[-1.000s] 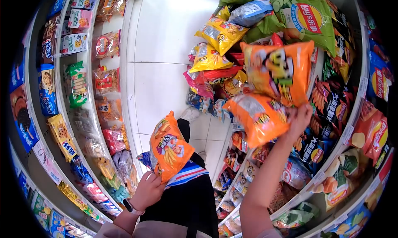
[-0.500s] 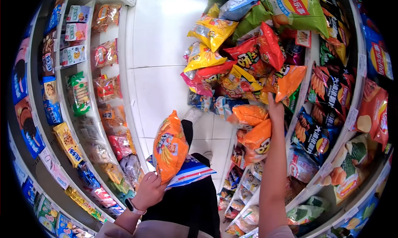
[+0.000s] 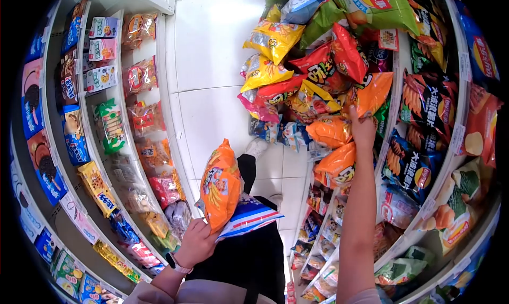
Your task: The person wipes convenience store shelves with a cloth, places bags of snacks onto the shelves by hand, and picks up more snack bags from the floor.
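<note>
My left hand (image 3: pixel 197 242) is closed on the lower end of an orange snack bag (image 3: pixel 219 184), which stands upright above the fist. A blue, white and red striped bag (image 3: pixel 249 219) sticks out to the right behind it, seemingly in the same grip. My right arm is stretched toward the crisp shelf, and my right hand (image 3: pixel 363 129) is closed at the lower edge of another orange snack bag (image 3: pixel 374 94); some fingers are hidden. Two more orange snack bags, an upper one (image 3: pixel 327 131) and a lower one (image 3: pixel 336 166), lie just left of this hand.
Yellow bags (image 3: pixel 273 39), red bags (image 3: pixel 347 52) and a large green crisp bag (image 3: pixel 371 10) are heaped above my right hand. Black crisp bags (image 3: pixel 429 102) line the right shelf. Biscuit and bread packs (image 3: pixel 140 76) fill the left shelf. White floor tiles (image 3: pixel 207 49) lie between.
The view has shifted slightly, so the shelves sit a little differently in it. My right hand stays at the orange bag, its fingers now closer over the edge. My left hand keeps its hold.
</note>
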{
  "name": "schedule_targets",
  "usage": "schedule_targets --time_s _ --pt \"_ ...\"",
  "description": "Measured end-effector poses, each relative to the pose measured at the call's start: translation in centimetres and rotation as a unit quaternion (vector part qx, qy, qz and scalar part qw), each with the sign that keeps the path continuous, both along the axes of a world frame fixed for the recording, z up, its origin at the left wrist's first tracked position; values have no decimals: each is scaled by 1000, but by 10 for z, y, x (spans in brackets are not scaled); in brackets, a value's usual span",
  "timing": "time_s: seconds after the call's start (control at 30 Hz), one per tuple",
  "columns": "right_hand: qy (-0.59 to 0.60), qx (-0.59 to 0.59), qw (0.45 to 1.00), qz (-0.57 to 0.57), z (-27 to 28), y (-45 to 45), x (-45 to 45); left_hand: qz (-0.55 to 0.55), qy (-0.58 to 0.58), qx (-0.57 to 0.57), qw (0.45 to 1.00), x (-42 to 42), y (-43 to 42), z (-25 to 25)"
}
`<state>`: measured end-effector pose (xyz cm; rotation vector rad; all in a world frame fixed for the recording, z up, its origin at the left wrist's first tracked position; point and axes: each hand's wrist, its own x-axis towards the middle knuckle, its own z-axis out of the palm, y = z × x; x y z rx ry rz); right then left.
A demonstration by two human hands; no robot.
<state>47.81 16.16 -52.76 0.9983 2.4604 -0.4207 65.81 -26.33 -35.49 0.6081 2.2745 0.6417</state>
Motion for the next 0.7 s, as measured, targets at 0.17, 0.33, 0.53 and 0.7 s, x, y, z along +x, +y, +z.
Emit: schedule_targets --time_s 0.17,0.33,0.53,0.7 --pt "145 -31 989 -24 -34 26 11 14 0 -9 1000 1 6 -3" --pt "250 -133 952 -116 -18 12 35 6 25 0 1000 0 14 4" --pt "293 -227 904 -212 105 -55 132 -25 81 43 995 -1 18 30" --pt "324 -329 819 -340 230 -76 226 -97 190 102 972 7 23 69"
